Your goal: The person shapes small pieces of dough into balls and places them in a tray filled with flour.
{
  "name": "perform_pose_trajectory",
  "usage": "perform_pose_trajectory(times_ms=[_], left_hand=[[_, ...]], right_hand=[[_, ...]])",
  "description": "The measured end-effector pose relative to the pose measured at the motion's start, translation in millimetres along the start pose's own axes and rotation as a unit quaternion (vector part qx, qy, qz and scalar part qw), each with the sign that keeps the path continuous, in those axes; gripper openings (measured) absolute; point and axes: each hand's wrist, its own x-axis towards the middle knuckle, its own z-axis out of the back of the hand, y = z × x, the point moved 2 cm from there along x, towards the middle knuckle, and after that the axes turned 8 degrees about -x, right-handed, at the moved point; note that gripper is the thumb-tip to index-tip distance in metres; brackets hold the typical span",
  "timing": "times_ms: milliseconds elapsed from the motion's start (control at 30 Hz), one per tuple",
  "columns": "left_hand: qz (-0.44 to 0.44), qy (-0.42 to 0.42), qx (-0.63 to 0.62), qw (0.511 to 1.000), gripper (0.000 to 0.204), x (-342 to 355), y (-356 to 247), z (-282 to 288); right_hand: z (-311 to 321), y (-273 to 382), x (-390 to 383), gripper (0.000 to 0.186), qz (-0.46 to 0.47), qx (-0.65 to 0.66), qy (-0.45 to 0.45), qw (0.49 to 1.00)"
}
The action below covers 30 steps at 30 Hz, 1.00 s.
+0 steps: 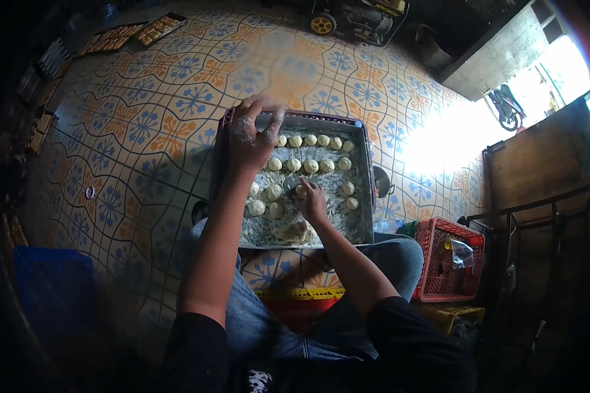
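A square tray [364, 226] dusted with flour lies before me, with rows of pale dough balls [295, 165] in it. Over its far left corner my left hand [255, 128] is raised, floury on the back. Its thumb stands apart from its slightly blurred fingers, and nothing shows between them. Down among the nearer rows, my right hand [314, 202] has its fingertips closed around a dough ball, which they partly cover. A larger floury lump of dough [296, 232] rests near the tray's front edge, just below that hand.
Under the tray's near side is a red and yellow crate [301, 303] between my legs. A red plastic crate [449, 262] stands to the right, a blue container [54, 281] to the left. Trays of pieces [160, 29] and a wheeled machine [360, 19] sit at the back.
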Motion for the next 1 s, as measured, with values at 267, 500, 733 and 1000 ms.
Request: perform_pose_trajectory(times_ms=[267,500,733,1000], left_hand=[[0.01,-0.017,-0.036,0.999,0.02,5.0,6.3,1.6],[-0.067,-0.047,-0.041,0.996,0.012,9.2,-12.4,-16.1],[0.017,-0.003,-0.073,0.997,0.021,5.8,4.7,2.3],[0.005,0.016,0.014,1.0,0.018,1.2,-4.7,3.6]], right_hand=[[8.2,-12.5,14.1,0.031,0.051,0.064,-0.012,0.997],[20.7,-9.3,16.0,0.067,0.098,-0.051,-0.017,0.994],[32.0,22.7,11.1,0.059,0.069,-0.021,-0.03,0.997],[54.9,13.0,-6.7,0.064,0.087,-0.1,0.018,0.991]])
